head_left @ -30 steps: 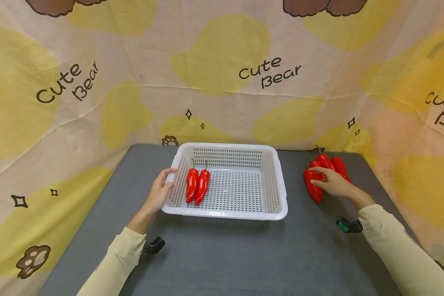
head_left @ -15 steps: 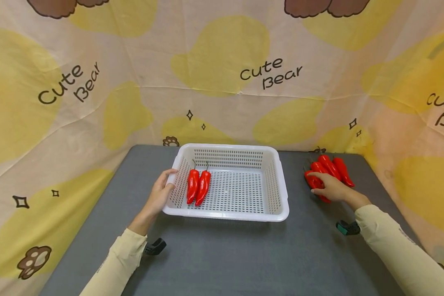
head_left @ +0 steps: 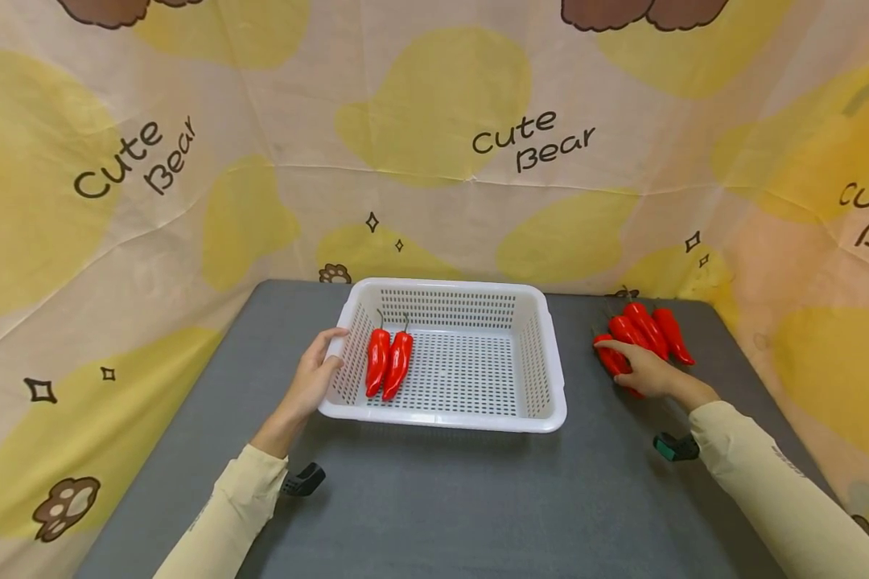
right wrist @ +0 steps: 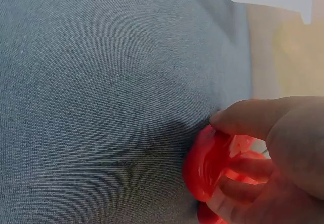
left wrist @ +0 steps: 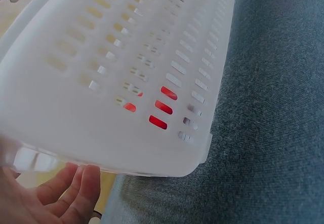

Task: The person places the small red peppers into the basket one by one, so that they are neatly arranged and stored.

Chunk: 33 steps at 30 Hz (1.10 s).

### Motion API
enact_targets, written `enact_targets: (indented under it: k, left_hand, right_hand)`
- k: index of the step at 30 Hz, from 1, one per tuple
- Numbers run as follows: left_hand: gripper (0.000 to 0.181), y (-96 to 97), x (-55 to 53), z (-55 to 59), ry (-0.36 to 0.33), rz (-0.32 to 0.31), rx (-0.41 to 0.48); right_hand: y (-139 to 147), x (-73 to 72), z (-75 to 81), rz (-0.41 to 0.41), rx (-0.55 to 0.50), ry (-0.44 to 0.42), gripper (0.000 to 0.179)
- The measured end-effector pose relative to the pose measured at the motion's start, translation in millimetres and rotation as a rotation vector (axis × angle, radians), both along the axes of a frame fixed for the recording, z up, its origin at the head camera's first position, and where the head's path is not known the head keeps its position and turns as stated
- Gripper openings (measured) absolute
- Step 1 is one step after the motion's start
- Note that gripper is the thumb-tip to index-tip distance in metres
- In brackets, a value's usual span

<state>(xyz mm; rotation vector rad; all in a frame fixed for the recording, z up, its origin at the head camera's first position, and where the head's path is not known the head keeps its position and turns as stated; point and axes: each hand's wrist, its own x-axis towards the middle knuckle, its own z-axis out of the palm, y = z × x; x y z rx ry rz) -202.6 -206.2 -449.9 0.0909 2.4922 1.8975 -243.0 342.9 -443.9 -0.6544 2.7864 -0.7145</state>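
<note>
My left hand (head_left: 311,378) grips the left rim of a white plastic basket (head_left: 442,420); in the left wrist view its fingers (left wrist: 83,198) curl under the edge. Two red chili peppers (head_left: 377,363) lie side by side at the left inside it, green stems away from me. Off to the right, my right hand (head_left: 648,370) holds the nearest red chili pepper (head_left: 608,357) of a small group. The right wrist view has this pepper (right wrist: 205,163) between the thumb and fingers, low over the table, partly covered by the hand.
Three more red chili peppers (head_left: 646,326) lie just beyond the right hand, near the table's back right corner. The grey table (head_left: 434,498) ends at a printed cloth backdrop (head_left: 420,225). Black straps (head_left: 302,480) show beneath both forearms.
The right hand has closed on the nearest pepper and turned it, so its tip now points more to the right. The left hand and basket have stayed in place.
</note>
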Motion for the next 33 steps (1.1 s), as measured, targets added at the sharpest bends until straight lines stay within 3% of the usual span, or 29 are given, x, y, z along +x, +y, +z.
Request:
enact_targets:
  k: [7,14,24,33]
  left_hand:
    - [0.05,0.5,-0.8,0.5,0.005,-0.005,-0.003]
    - [0.05,-0.6,-1.4,0.9,0.002,-0.008,-0.004]
    - [0.051,-0.5,-1.6,-0.8,0.005,-0.01,0.007]
    - [0.051,-0.7,-1.0,-0.6,0.014,0.004,-0.003]
  right_hand:
    - [3.2,2.1,6.9,-0.038,-0.136,-0.116,0.061]
    - [2.8,1.3,18.0,-0.095,-0.227,-0.143,0.065]
    - [-4.6,-3.6,26.6,-0.13,-0.255,-0.033,0.067]
    - [-10.6,-4.4,34.2,-0.127,-0.281,-0.007,0.066]
